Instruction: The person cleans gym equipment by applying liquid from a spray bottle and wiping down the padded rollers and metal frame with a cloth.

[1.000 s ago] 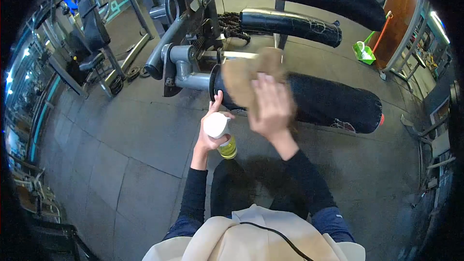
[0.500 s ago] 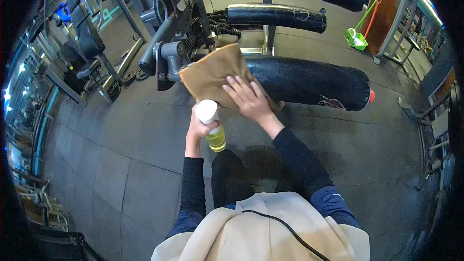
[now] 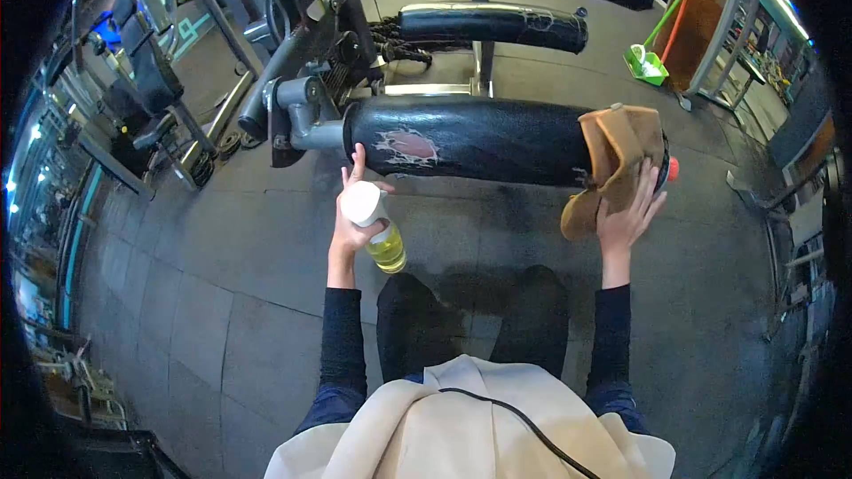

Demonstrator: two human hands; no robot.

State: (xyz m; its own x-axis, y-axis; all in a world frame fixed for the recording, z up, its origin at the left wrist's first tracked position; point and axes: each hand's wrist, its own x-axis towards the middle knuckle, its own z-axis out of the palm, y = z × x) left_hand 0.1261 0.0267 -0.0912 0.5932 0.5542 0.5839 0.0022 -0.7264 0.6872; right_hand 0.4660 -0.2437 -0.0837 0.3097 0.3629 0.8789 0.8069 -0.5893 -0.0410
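Note:
My left hand (image 3: 350, 223) is wrapped round a spray bottle (image 3: 388, 250) with a white head and yellow-green liquid, just below the left end of a black padded roller (image 3: 506, 137). The roller's cover is torn near that end, showing a pinkish patch. At the roller's right end, my right hand (image 3: 628, 213) presses a folded brown cloth (image 3: 626, 146) against the padding, fingers spread over it. Part of the cloth hangs down in front of the roller. A red cap (image 3: 673, 168) shows just past the cloth.
Two more black pads (image 3: 497, 25) cross above the roller, joined to a grey machine frame (image 3: 311, 120) on the left. A green dustpan (image 3: 646, 65) stands at the upper right. Seated machines (image 3: 146, 71) line the left side.
My right hand and the cloth have moved from the roller's left part to its right end, uncovering the torn patch. My left hand still holds the bottle. The view has shifted slightly.

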